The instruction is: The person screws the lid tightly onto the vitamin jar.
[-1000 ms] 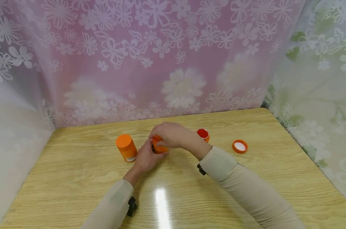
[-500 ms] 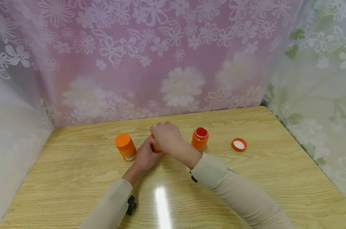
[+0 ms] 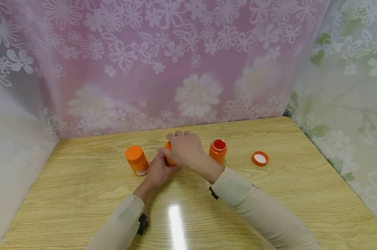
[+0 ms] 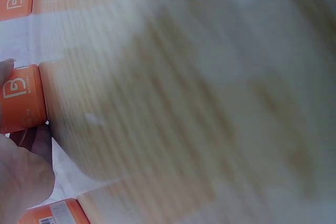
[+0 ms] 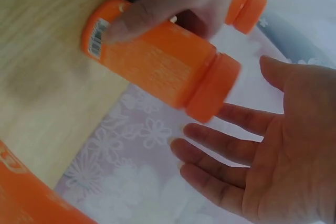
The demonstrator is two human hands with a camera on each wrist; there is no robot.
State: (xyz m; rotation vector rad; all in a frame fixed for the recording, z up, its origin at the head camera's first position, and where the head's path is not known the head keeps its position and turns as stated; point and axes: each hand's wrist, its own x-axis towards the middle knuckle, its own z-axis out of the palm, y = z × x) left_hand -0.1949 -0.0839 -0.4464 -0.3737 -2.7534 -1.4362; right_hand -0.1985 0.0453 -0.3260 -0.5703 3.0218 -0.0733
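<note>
My left hand (image 3: 158, 172) grips the lower body of an upright orange screw-cap bottle (image 5: 152, 61), thumb across its barcode label in the right wrist view. The bottle's orange cap (image 5: 214, 87) is on. My right hand (image 3: 185, 147) is beside that cap, fingers extended and spread, with a thumb visibly apart from it in the right wrist view. From the head view, the right hand hides most of the bottle. A white logo marks the bottle's side in the left wrist view, where part of the left hand (image 4: 23, 177) shows below it.
A capped orange bottle (image 3: 136, 160) stands left of the hands. To their right stands an uncapped orange bottle (image 3: 217, 156) with a red inside. Farther right, an orange cap (image 3: 260, 158) lies with its white liner up. Floral curtains (image 3: 188, 69) border the wooden table (image 3: 238, 215).
My right hand's fingers were bent over the cap; now they are straightened and spread. Its forearm shifted left, uncovering more of the uncapped bottle. The left hand keeps its hold.
</note>
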